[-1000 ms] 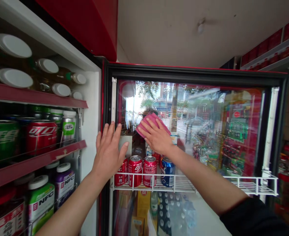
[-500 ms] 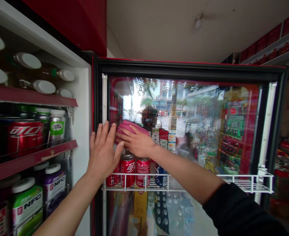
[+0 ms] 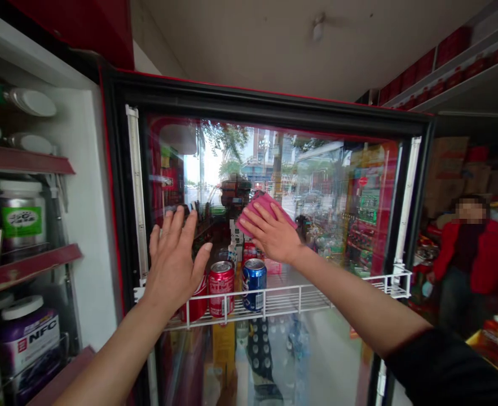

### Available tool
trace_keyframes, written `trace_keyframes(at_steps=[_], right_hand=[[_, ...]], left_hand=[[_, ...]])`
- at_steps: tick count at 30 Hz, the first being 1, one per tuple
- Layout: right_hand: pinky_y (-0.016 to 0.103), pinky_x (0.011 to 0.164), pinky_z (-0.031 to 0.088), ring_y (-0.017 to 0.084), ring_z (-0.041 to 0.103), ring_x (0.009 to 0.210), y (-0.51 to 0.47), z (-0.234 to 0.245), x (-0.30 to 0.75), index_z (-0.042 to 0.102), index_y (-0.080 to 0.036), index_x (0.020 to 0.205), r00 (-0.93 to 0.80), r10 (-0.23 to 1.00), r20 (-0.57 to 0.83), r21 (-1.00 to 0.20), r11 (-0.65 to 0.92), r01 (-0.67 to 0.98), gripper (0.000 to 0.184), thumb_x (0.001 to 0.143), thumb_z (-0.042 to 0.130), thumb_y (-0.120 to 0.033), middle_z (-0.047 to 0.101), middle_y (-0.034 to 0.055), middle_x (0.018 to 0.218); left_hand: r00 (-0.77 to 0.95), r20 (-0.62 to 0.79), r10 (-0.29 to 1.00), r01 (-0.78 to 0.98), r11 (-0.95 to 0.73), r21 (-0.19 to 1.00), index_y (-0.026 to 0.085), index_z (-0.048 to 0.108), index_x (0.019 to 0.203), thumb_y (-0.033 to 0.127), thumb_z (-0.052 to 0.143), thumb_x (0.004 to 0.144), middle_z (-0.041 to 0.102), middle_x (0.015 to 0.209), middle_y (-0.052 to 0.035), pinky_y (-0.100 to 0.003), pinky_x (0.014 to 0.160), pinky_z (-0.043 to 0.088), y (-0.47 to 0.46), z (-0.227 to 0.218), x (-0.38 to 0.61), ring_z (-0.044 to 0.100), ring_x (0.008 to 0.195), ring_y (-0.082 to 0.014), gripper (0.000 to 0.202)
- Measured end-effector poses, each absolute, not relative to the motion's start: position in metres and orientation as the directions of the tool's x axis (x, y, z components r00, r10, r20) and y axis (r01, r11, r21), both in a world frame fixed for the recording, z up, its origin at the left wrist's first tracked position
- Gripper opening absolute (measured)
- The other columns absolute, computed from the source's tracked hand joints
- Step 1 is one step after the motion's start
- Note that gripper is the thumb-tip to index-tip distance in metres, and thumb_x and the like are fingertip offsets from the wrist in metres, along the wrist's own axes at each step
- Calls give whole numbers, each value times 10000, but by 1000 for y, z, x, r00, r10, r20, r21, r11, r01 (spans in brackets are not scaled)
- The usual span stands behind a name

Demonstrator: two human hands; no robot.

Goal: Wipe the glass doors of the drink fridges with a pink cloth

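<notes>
My right hand [image 3: 272, 234] presses a crumpled pink cloth [image 3: 263, 211] flat against the glass panel [image 3: 316, 169] of a black-framed drinks cooler door. My left hand [image 3: 173, 265] rests on the same glass with its fingers spread, holding nothing, a little to the left of the cloth. Just below both hands, a white wire rack [image 3: 274, 299] carries a red cola can [image 3: 221, 288] and a blue can [image 3: 254, 285]. The glass shows bright reflections of a street and shop shelves.
To the left, cooler shelves with red edges [image 3: 20, 160] hold NFC juice bottles [image 3: 29, 338]. On the right, a person in a red jacket [image 3: 472, 259] stands among stacked cartons [image 3: 445, 169]. Red boxes line a high shelf [image 3: 454, 51].
My right hand and the cloth have slid right, away from my left hand, after nearing it half a second ago. The view has swung, bringing a person in a red jacket into sight.
</notes>
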State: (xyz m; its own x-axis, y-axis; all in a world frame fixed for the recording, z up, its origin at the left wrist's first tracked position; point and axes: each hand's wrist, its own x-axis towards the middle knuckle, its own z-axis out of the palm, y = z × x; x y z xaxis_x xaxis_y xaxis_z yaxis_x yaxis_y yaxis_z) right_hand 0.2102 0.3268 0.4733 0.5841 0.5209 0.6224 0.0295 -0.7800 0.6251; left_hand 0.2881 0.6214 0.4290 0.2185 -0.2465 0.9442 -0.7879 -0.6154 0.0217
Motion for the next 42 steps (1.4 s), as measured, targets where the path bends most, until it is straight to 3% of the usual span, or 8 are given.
trace_keyframes(at_steps=[5, 13, 17, 21, 25, 29, 36, 42], right_hand=[[662, 1440, 136, 348, 207, 1755, 395, 474, 249, 388, -211, 1755, 506, 559, 656, 612, -787, 76, 629, 1153, 496, -364, 311, 76, 1869], [606, 1451, 124, 291, 174, 1766, 408, 488, 254, 357, -213, 1770, 538, 669, 513, 738, -663, 121, 595, 1180, 349, -290, 286, 43, 1883], [596, 1457, 114, 290, 151, 1772, 376, 494, 233, 321, -201, 1782, 592, 677, 437, 775, -617, 134, 632, 1174, 399, -352, 241, 52, 1894], [589, 1459, 121, 260, 144, 1774, 335, 498, 211, 301, -269, 1789, 623, 640, 451, 750, -650, 125, 645, 1173, 441, -400, 239, 9, 1890], [590, 1455, 140, 256, 171, 1769, 289, 499, 187, 330, -311, 1777, 653, 598, 465, 729, -677, 101, 659, 1152, 513, -408, 283, -4, 1872], [652, 1429, 205, 318, 266, 1744, 262, 493, 178, 384, -300, 1761, 635, 578, 513, 719, -694, 51, 714, 1101, 627, -425, 375, 41, 1837], [661, 1437, 182, 357, 187, 1762, 294, 487, 198, 292, -293, 1798, 590, 522, 616, 678, -733, -59, 768, 1114, 574, -498, 288, 26, 1878], [643, 1434, 177, 333, 219, 1755, 264, 488, 185, 323, -290, 1787, 590, 573, 569, 706, -708, 7, 767, 1109, 591, -529, 316, 41, 1868]], left_hand=[[237, 939, -250, -791, -611, 37, 234, 235, 1804, 479, 469, 1123, 253, 1868, -190, -691, 1396, 197, 613, 432, 284, 195, 1756, -395, 761], [242, 939, -245, -788, -614, 43, 164, 317, 1778, 537, 417, 1127, 256, 1861, -218, -698, 1395, 182, 607, 441, 279, 204, 1748, -434, 757], [237, 939, -251, -793, -608, 38, 135, 339, 1766, 556, 393, 1127, 261, 1857, -230, -689, 1398, 185, 601, 445, 275, 213, 1743, -446, 767], [243, 937, -251, -803, -593, 49, 181, 308, 1781, 553, 407, 1125, 238, 1873, -197, -690, 1405, 174, 596, 447, 271, 195, 1751, -427, 760], [208, 949, -235, -810, -586, 33, 223, 267, 1795, 522, 438, 1125, 222, 1880, -179, -700, 1399, 181, 597, 446, 272, 188, 1755, -418, 753], [159, 959, -235, -801, -598, -14, 232, 246, 1799, 489, 420, 1134, 246, 1872, -187, -696, 1391, 198, 600, 444, 277, 203, 1751, -421, 733], [168, 957, -238, -791, -611, -13, 135, 310, 1770, 479, 406, 1138, 263, 1855, -236, -675, 1395, 188, 579, 450, 271, 184, 1753, -430, 726], [177, 953, -246, -801, -599, -6, 183, 269, 1791, 479, 434, 1129, 238, 1869, -209, -689, 1393, 176, 567, 452, 263, 170, 1758, -425, 744]])
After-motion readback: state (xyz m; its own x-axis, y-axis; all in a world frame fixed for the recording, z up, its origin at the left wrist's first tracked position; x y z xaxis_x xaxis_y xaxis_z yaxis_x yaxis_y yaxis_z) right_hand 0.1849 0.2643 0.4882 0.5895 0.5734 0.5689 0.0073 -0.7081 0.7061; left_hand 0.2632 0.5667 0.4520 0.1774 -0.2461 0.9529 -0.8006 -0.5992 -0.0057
